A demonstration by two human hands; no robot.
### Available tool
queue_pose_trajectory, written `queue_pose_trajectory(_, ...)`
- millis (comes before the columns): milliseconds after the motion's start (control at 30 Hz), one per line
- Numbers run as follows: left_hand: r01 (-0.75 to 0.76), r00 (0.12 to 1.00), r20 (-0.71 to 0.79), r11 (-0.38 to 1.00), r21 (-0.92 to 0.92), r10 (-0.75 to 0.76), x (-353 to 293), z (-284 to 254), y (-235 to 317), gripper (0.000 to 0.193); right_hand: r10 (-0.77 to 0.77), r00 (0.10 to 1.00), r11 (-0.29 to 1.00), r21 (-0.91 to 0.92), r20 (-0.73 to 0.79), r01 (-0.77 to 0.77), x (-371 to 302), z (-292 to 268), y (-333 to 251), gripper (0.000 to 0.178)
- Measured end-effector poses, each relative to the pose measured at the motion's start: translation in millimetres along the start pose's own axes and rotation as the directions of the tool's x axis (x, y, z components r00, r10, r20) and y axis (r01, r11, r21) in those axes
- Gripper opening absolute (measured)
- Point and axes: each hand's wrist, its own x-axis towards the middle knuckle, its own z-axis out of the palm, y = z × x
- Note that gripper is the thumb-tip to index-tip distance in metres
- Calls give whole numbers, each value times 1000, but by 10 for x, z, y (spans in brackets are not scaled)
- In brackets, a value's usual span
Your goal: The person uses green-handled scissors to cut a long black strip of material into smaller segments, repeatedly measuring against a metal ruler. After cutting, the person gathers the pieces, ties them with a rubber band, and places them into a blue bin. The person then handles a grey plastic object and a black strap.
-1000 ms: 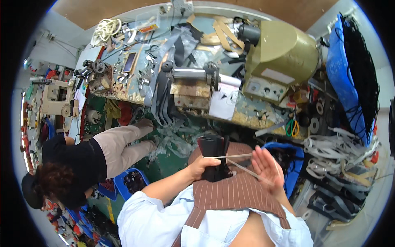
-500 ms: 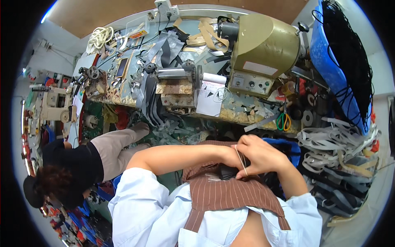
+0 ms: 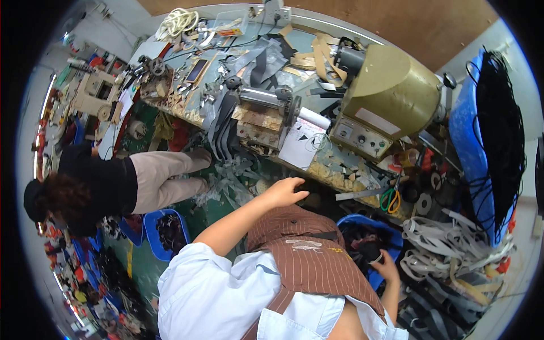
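Observation:
Low on the right, my right hand (image 3: 387,270) reaches to a blue tub (image 3: 391,234) of dark pieces, its fingers closed on a small black bundle (image 3: 370,251). A pale loop, like a rubber band, shows at the fingertips against that bundle. My left hand (image 3: 283,192) is held in the air at the bench's front edge, thumb and fingers apart, with nothing seen in it. Below it is my brown striped apron (image 3: 323,272).
The bench carries an olive-green machine (image 3: 391,90), a roller machine (image 3: 263,97), a paper sheet (image 3: 300,144), scissors (image 3: 391,199) and scraps. Pale straps (image 3: 433,243) hang at right below a blue bin (image 3: 473,119). A person in black (image 3: 96,181) bends at left beside another blue tub (image 3: 164,234).
My hands, together at my waist with a pale band stretched between them, have parted. The right went down to the tub; the left moved left and forward. The view has tilted.

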Motion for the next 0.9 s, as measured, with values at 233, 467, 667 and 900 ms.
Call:
queue_pose_trajectory(233, 340, 935, -86, 939, -47, -343, -651, -436, -935, 59, 25, 978, 999, -41, 207, -17, 749, 355, -855, 67)
queue_pose_trajectory(467, 363, 874, -212, 878, -313, -437, -875, -1018, -1657, 53, -462, 861, 871, -72, 213, 486, 1751, 237, -3589, 49)
queue_pose_trajectory(667, 340, 827, -313, 860, -381, -466, -751, -1733, -2359, 46, -561, 823, 808, 282, 95, 518, 2419, 429, -5487, 32)
queue_pose_trajectory(900, 214, 706, -582, 905, -368, -404, -99, -2497, -2675, 37, -446, 878, 892, 167, 171, 421, 3390, 1104, -6804, 36)
